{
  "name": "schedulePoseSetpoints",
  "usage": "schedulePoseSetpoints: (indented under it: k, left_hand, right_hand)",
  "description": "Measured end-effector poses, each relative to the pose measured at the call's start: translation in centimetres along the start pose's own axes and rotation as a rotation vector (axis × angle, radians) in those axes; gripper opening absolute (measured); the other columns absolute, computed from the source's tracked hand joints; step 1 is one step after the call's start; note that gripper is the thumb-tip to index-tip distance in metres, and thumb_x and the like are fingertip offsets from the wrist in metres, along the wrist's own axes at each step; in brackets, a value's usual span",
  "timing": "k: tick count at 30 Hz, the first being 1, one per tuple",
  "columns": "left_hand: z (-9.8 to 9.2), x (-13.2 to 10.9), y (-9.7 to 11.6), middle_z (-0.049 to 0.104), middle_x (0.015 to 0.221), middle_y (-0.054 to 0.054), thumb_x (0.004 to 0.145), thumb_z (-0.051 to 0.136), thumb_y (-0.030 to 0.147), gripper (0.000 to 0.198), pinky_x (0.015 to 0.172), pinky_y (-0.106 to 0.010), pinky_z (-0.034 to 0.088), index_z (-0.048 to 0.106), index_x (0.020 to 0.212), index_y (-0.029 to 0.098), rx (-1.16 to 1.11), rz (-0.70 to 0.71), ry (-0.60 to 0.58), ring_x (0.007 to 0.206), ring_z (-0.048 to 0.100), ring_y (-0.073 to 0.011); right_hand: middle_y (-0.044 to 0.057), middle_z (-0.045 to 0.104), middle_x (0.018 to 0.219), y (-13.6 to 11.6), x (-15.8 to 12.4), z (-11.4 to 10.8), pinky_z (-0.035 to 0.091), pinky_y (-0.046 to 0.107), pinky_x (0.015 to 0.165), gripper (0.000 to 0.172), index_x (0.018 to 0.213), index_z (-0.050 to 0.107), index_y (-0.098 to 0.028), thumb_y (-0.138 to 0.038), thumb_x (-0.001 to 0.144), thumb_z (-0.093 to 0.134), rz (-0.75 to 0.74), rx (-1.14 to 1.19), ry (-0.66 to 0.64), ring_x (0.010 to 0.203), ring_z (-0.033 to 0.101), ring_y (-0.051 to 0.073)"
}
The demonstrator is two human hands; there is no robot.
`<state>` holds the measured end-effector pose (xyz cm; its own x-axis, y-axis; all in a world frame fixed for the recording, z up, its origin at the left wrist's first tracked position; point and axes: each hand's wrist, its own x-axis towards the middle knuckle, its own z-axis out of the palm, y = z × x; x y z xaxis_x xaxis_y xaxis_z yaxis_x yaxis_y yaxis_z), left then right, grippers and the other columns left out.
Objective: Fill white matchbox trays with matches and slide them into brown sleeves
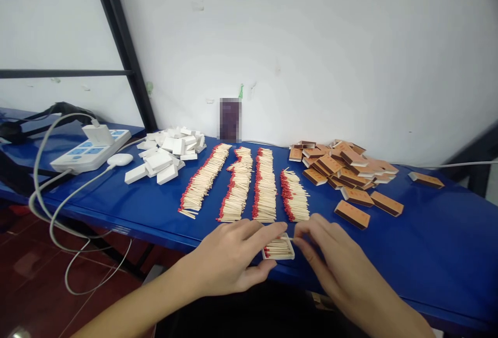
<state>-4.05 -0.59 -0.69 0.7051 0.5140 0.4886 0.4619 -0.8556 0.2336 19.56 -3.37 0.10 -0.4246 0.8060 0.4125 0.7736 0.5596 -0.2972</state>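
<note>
- The small white open-topped rectangular tray (292,255) is being held at the near edge of the smooth blue table (412,260), in front of the person; slim pale wooden matches with red heads (277,251) are being kept in it side by side, heads to the left.
- Left hand (237,257): thumb and forefinger are being held narrowly apart, about the tray's depth. The tray is being gripped between them, the thumb at its near left corner, the forefinger reaching across its far side.
- Right hand (330,255): thumb and forefinger are being pressed together. The end of a single pale wooden match (288,238) is being pinched there, its stick being held level over the far part of the tray. Whether its other end is being touched by the left forefinger cannot be told.
- Beyond the hands, four rows of loose red-headed matches (265,187) are being laid out on the table, heads mostly left; the rightmost row is being seen as the shortest.
- To the left, a heap of white rectangular boxes (167,151) is being piled loosely.
- To the right, a heap of orange-brown matchbox sleeves with dark sides (342,164) is being spread, several lying apart.
- Far left, a white power strip with blue panels (80,156) is being supported by the table.
</note>
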Motion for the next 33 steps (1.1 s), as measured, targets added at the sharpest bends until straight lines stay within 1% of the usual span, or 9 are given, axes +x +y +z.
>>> schedulePoseSetpoints:
  k: [2,4,8,10,12,15,21,27,33]
  left_hand:
    - [0.0,0.0,0.0,0.069,0.119,-0.007,0.095,0.062,0.025,0.057,0.080,-0.039,0.061,0.036,0.146,0.025,-0.003,0.003,0.007,0.098,0.071,-0.0264]
    - [0.0,0.0,0.0,0.069,0.118,-0.007,0.095,0.062,0.025,0.057,0.079,-0.039,0.061,0.036,0.146,0.026,0.001,0.001,0.009,0.098,0.071,-0.0264]
    - [0.0,0.0,0.0,0.070,0.109,-0.006,0.095,0.062,0.025,0.054,0.076,-0.037,0.061,0.039,0.144,0.024,0.007,0.003,-0.001,0.091,0.071,-0.0245]
    - [0.0,0.0,0.0,0.069,0.107,-0.005,0.095,0.061,0.025,0.053,0.076,-0.036,0.060,0.040,0.143,0.024,0.012,0.002,-0.002,0.090,0.071,-0.0238]
    - [0.0,-0.1,0.0,0.069,0.107,-0.005,0.095,0.061,0.026,0.052,0.076,-0.036,0.060,0.041,0.143,0.023,0.016,-0.002,-0.005,0.091,0.070,-0.0237]
    - [0.0,-0.1,0.0,0.069,0.107,-0.005,0.095,0.061,0.025,0.051,0.075,-0.036,0.061,0.041,0.142,0.023,0.014,-0.002,-0.012,0.090,0.070,-0.0239]
    - [-0.2,0.1,0.1,0.069,0.106,-0.005,0.094,0.062,0.025,0.051,0.074,-0.037,0.061,0.041,0.141,0.024,0.022,0.002,-0.015,0.090,0.071,-0.0247]
    - [-0.1,0.1,0.1,0.069,0.105,-0.004,0.094,0.062,0.025,0.049,0.073,-0.036,0.060,0.042,0.139,0.024,0.026,0.002,-0.011,0.089,0.071,-0.0241]
    - [-0.1,0.0,0.0,0.069,0.107,-0.005,0.095,0.061,0.026,0.048,0.075,-0.035,0.059,0.043,0.139,0.023,0.020,0.003,-0.012,0.091,0.071,-0.0235]
  right_hand:
    - [0.000,0.061,0.091,-0.7,0.1,0.4,0.043,0.033,0.071,0.017,0.097,0.051,-0.026,-0.022,0.107,0.037,-0.032,0.031,-0.044,0.076,0.057,0.018]
    - [0.001,0.063,0.093,-0.7,0.2,0.5,0.044,0.034,0.072,0.017,0.099,0.052,-0.026,-0.023,0.107,0.038,-0.016,0.046,-0.041,0.079,0.060,0.018]
    - [0.002,0.066,0.092,1.0,0.3,-0.2,0.047,0.033,0.068,0.017,0.103,0.058,-0.026,-0.031,0.105,0.041,0.082,-0.014,0.096,0.081,0.064,0.020]
    - [0.003,0.066,0.090,2.2,0.3,-0.6,0.048,0.033,0.065,0.019,0.101,0.061,-0.026,-0.036,0.103,0.044,0.130,-0.084,0.125,0.078,0.065,0.021]
    - [0.003,0.067,0.090,3.0,0.3,-0.6,0.048,0.033,0.062,0.021,0.098,0.062,-0.025,-0.038,0.101,0.046,0.168,-0.132,0.087,0.074,0.066,0.021]
    - [0.004,0.067,0.092,3.6,0.3,-0.3,0.050,0.034,0.064,0.023,0.097,0.063,-0.025,-0.037,0.101,0.044,0.178,-0.159,0.020,0.072,0.066,0.021]
    - [0.004,0.067,0.090,3.4,0.3,-0.2,0.051,0.033,0.064,0.024,0.095,0.064,-0.025,-0.035,0.101,0.043,0.166,-0.211,0.031,0.071,0.065,0.020]
    - [0.004,0.067,0.088,3.3,0.5,-0.4,0.050,0.032,0.061,0.024,0.094,0.065,-0.025,-0.035,0.100,0.044,0.167,-0.203,0.034,0.069,0.066,0.020]
    - [0.003,0.066,0.086,3.4,0.5,-0.2,0.050,0.033,0.062,0.025,0.093,0.065,-0.025,-0.033,0.100,0.042,0.157,-0.194,0.036,0.070,0.065,0.020]
